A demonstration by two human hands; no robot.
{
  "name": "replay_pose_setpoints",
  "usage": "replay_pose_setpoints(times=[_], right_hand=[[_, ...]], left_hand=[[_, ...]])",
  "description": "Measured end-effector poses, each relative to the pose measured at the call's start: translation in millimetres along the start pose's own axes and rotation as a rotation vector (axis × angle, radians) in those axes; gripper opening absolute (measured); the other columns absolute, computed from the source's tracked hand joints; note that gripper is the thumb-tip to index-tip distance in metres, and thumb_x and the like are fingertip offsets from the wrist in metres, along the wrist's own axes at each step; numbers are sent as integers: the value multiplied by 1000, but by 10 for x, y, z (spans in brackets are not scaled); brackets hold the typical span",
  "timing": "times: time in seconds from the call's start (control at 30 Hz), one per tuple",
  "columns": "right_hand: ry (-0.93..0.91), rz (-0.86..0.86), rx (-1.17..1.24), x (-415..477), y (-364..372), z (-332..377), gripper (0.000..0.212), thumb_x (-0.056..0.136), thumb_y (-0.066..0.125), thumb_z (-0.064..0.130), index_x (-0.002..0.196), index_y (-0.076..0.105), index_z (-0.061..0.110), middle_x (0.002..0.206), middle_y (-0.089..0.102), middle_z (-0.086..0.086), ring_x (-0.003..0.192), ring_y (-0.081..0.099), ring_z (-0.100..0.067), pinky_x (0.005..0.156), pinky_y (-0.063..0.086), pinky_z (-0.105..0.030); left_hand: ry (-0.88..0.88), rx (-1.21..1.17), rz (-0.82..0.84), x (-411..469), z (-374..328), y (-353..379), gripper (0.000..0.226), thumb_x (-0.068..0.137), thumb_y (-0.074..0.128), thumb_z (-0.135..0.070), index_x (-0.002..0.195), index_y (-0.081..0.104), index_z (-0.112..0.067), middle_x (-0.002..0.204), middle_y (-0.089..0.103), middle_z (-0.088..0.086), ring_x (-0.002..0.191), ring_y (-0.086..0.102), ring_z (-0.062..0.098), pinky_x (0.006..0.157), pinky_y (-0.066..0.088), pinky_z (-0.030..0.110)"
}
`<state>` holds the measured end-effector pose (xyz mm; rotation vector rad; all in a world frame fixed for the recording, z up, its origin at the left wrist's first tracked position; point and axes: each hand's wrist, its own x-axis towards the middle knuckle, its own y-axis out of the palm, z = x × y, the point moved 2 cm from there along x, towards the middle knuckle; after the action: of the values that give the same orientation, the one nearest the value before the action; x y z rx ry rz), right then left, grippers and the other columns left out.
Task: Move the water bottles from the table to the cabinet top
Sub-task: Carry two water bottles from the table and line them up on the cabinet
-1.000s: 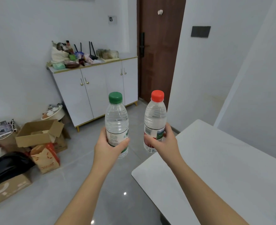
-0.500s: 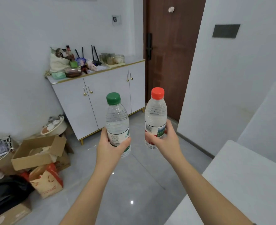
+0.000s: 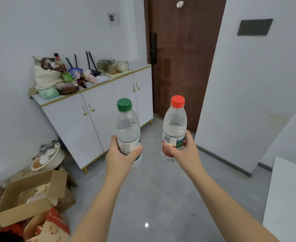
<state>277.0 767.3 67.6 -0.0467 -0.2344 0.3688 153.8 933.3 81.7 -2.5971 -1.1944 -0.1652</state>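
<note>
My left hand [image 3: 122, 157] grips a clear water bottle with a green cap [image 3: 127, 126], held upright over the grey floor. My right hand [image 3: 185, 153] grips a second clear bottle with a red cap [image 3: 175, 123], also upright, a little to the right. Ahead and to the left stands the white cabinet [image 3: 98, 110] with gold knobs. Its top [image 3: 138, 66] is crowded on the left and bare at its right end. Only a corner of the white table [image 3: 288, 198] shows at the right edge.
On the cabinet top lie a cloth bag [image 3: 45, 76], packets, black utensils and a tray of glass jars [image 3: 114, 67]. Cardboard boxes [image 3: 28, 198] and a red bag [image 3: 51, 224] crowd the floor at left. A brown door [image 3: 184, 55] is behind; a white wall juts out on the right.
I have moved away from the table toward the cabinet, which looms larger. The table has slid to the right edge of view. Both hands still hold their bottles upright.
</note>
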Motion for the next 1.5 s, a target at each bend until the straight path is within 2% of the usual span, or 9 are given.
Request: replay_pose_setpoints(times=[0.1, 0.23, 0.43, 0.53, 0.73, 0.97, 1.17, 1.33, 1.5], right_hand=[[6, -28, -10, 218, 168, -53, 50, 73, 83, 11, 107, 57, 37, 98, 69, 25, 93, 67, 0, 81, 52, -18], [20, -25, -8, 611, 347, -143, 49, 74, 82, 10, 105, 57, 37, 94, 69, 27, 89, 67, 2, 74, 51, -15], [13, -14, -2, 1458, 566, -363, 47, 76, 81, 7, 99, 55, 38, 86, 68, 29, 80, 64, 10, 68, 50, -8], [-1, 11, -9, 2009, 631, -513, 48, 76, 81, 7, 100, 54, 39, 87, 67, 33, 83, 64, 11, 68, 49, -7], [-33, 80, -59, 3180, 683, -646, 51, 75, 82, 13, 103, 51, 42, 93, 64, 38, 91, 63, 10, 70, 48, -6], [-31, 90, -53, 4280, 694, -834, 52, 75, 82, 9, 111, 54, 35, 97, 67, 24, 88, 64, 9, 68, 47, -6], [-16, 78, -60, 5203, 781, -1142, 51, 75, 82, 13, 114, 56, 31, 99, 68, 24, 93, 65, 5, 75, 50, -10], [-14, 78, -77, 6122, 996, -1381, 54, 74, 83, 19, 117, 54, 35, 100, 67, 29, 96, 65, 4, 79, 52, -16], [-7, 55, -69, 7112, 1259, -1514, 55, 73, 84, 21, 119, 56, 31, 104, 70, 20, 95, 67, -1, 82, 54, -23]], left_hand=[[9, -8, -2, 324, 58, -67, 46, 71, 84, -17, 94, 50, -39, 91, 65, -25, 81, 61, -12, 71, 47, 15], [13, -17, -8, 756, 173, -43, 46, 72, 83, -16, 93, 49, -40, 93, 64, -24, 80, 60, -14, 66, 45, 6], [-20, -33, 14, 1559, 470, 239, 46, 72, 84, -17, 98, 52, -39, 91, 66, -30, 85, 63, -7, 74, 49, 21], [-31, -52, 1, 2051, 577, 495, 47, 71, 84, -19, 100, 53, -39, 94, 66, -29, 88, 64, -4, 80, 52, 27], [-22, -89, -32, 3033, 603, 1067, 51, 72, 84, -17, 101, 53, -43, 98, 67, -27, 93, 65, -2, 83, 52, 28], [-47, -89, -42, 3966, 653, 1578, 51, 72, 84, -19, 99, 51, -46, 96, 65, -29, 88, 62, -11, 77, 49, 20], [-43, -98, -34, 4856, 838, 1973, 51, 70, 86, -20, 101, 53, -45, 99, 67, -25, 96, 65, 1, 84, 54, 29], [-29, -96, -21, 5737, 983, 2255, 51, 71, 85, -21, 101, 52, -46, 97, 66, -29, 90, 64, -6, 79, 52, 22], [-29, -90, 13, 6735, 1026, 2524, 52, 71, 85, -17, 99, 50, -45, 95, 65, -27, 85, 62, -12, 69, 48, 10]])
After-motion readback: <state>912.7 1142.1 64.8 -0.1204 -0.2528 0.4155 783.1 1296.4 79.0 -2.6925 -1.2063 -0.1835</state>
